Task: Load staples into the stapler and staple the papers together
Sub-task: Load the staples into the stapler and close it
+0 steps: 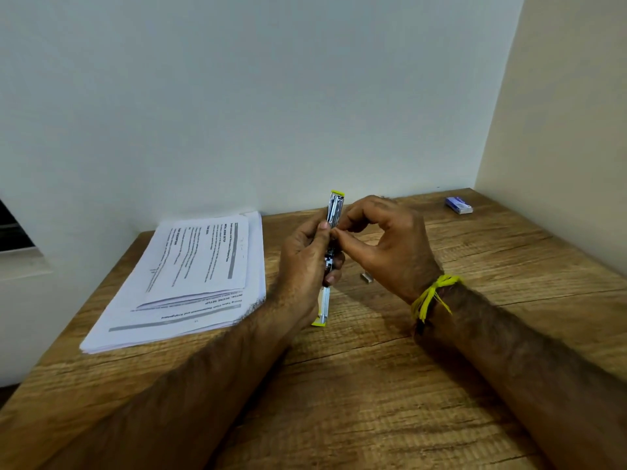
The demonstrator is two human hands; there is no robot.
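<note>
A yellow and metal stapler (pixel 335 208) is swung fully open, one end pointing up and the other down towards the table. My left hand (pixel 307 262) grips its middle. My right hand (pixel 386 242) pinches thumb and forefinger together against the stapler's metal channel; whether staples are between the fingertips is hidden. A small strip of staples (pixel 366 277) lies on the wooden table under my right palm. A stack of printed papers (pixel 196 279) rests to the left, apart from both hands.
A small blue staple box (pixel 458 204) sits at the far right corner of the table (pixel 373 385). White walls close the table at the back and right. The table's left edge runs close beside the papers.
</note>
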